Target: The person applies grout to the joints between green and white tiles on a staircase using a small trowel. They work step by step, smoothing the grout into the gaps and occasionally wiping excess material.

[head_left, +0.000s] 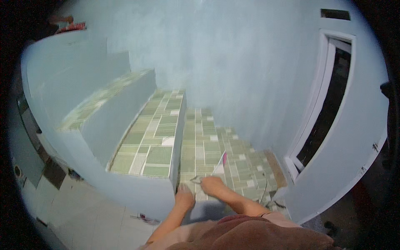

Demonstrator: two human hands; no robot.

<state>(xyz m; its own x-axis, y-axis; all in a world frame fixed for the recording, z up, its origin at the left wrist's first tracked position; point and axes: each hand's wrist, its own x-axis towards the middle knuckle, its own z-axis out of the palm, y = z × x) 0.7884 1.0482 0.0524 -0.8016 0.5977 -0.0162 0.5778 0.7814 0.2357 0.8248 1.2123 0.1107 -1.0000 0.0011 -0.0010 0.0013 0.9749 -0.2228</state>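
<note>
Green-and-white checked floor covering [200, 154] lies over the low step in front of me. My right hand [213, 186] is closed around a small pointed metal tool [195, 180], whose tip sits just above the covering; its handle is hidden in my fist. To its left, my left hand [184, 196] rests on the covering's near edge, beside the riser of the taller step, fingers stretched forward. A loose flap [221, 163] with a white and pink face stands up from the covering beyond my right hand.
Taller steps [146, 141] with the same covering rise on the left. A pale blue wall [233, 62] stands behind, and a white-framed opening [323, 104] is at right. Thin dark cord [275, 204] lies near my right forearm. Light floor tiles [91, 216] spread at lower left.
</note>
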